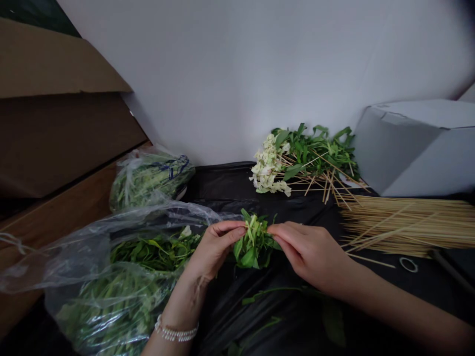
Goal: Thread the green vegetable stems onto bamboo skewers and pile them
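Head view caught the left hand's grip [215, 248] and the right hand's grip [309, 253] pressed together, pinching a leafy green stem bunch [254, 244] to keep it gathered above the black plastic sheet [218, 316].

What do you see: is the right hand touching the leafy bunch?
Touching: the head view shows the right hand with its fingertips pressed against the leafy bunch.

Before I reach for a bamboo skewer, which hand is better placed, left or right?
Right, probably: your right hand is closer to the bamboo skewers, while your left hand sits farther off, beside the plastic bag. Both hands are on the green leaves.
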Action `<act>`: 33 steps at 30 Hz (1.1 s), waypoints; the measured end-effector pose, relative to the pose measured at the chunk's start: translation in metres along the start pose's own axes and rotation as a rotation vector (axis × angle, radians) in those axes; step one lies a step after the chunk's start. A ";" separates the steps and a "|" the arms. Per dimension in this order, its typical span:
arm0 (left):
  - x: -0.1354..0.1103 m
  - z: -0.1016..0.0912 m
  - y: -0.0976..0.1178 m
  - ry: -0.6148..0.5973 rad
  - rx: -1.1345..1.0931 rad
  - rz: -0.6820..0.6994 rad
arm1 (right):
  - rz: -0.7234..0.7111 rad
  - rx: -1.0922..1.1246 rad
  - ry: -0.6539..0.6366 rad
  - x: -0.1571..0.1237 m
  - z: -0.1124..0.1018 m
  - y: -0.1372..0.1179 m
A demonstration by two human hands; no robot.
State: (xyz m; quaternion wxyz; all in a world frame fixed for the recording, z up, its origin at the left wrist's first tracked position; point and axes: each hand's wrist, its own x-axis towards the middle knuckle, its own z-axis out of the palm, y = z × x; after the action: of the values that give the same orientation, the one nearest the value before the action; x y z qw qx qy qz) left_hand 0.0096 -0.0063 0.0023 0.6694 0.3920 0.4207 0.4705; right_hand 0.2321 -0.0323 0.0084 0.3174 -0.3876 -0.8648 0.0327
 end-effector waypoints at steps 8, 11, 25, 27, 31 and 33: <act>0.000 0.003 -0.002 0.013 0.065 0.026 | 0.013 0.002 0.008 0.002 0.000 0.002; 0.000 0.003 -0.003 0.020 0.062 0.054 | 0.021 0.012 0.009 0.002 0.000 0.003; 0.002 -0.002 0.000 0.059 -0.088 -0.023 | 0.031 0.029 0.008 0.002 0.000 0.003; 0.002 -0.001 0.000 0.051 -0.091 -0.020 | 0.031 0.031 0.015 0.002 0.000 0.003; 0.000 0.001 0.001 0.040 -0.104 -0.020 | 0.034 0.030 0.018 0.002 0.001 0.003; 0.000 0.003 0.002 0.046 -0.092 -0.014 | 0.036 0.026 0.010 0.002 0.000 0.003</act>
State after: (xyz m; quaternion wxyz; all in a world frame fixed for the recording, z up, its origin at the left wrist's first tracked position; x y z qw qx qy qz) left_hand 0.0115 -0.0061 0.0051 0.6802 0.3466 0.4167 0.4936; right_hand 0.2333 -0.0288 0.0085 0.3261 -0.3990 -0.8557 0.0478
